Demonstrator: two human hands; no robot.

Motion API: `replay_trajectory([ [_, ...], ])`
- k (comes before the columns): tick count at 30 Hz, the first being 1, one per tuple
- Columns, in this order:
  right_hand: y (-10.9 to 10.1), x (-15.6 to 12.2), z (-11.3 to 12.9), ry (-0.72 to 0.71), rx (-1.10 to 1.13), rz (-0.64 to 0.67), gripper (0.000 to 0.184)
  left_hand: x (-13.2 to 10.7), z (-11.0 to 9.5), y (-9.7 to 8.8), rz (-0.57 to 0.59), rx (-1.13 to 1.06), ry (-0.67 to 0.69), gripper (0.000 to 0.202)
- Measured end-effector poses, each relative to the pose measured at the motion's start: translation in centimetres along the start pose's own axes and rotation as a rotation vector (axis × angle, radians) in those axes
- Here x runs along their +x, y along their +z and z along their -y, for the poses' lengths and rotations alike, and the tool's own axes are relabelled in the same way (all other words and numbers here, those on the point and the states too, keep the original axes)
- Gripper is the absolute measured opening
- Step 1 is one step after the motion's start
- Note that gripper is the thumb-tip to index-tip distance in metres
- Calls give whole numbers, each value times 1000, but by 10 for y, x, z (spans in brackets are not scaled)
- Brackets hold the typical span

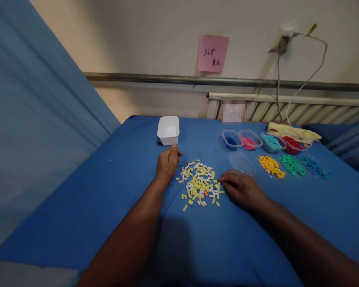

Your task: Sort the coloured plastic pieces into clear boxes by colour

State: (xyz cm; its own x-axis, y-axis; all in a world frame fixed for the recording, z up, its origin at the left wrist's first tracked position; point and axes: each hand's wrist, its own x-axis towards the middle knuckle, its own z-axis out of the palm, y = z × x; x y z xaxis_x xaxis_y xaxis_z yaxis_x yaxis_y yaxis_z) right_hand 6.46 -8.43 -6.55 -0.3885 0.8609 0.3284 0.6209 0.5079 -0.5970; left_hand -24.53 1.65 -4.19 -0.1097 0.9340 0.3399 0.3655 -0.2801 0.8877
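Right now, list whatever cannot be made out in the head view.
Head view:
Left hand: its own back hides the curled fingers; any piece inside is unseen.
Right hand: fingertips at the edge of the pile, pinch too small to tell.
Pink note: writing too small to read.
Patch at the back: blurred out.

Plain blue cloth (107, 191); pile of pieces (199, 183) yellow and white, one orange; tub (168, 130) white; note (213, 53) pink; clear trays (241, 162) hold blue, pink, turquoise, red, yellow, green bits.
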Motion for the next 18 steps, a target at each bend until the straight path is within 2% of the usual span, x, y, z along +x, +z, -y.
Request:
replay_trajectory([
  [4, -1, 1, -1, 70, 1, -49, 23, -1, 3, 1, 8, 6, -13, 66],
  [9, -4, 1, -8, 153, 124, -141, 19, -2, 2, 2, 11, 15, -10, 67],
  [18, -8, 4, -11, 67, 207, -56, 14, -1, 0, 2, 33, 1, -7, 62],
])
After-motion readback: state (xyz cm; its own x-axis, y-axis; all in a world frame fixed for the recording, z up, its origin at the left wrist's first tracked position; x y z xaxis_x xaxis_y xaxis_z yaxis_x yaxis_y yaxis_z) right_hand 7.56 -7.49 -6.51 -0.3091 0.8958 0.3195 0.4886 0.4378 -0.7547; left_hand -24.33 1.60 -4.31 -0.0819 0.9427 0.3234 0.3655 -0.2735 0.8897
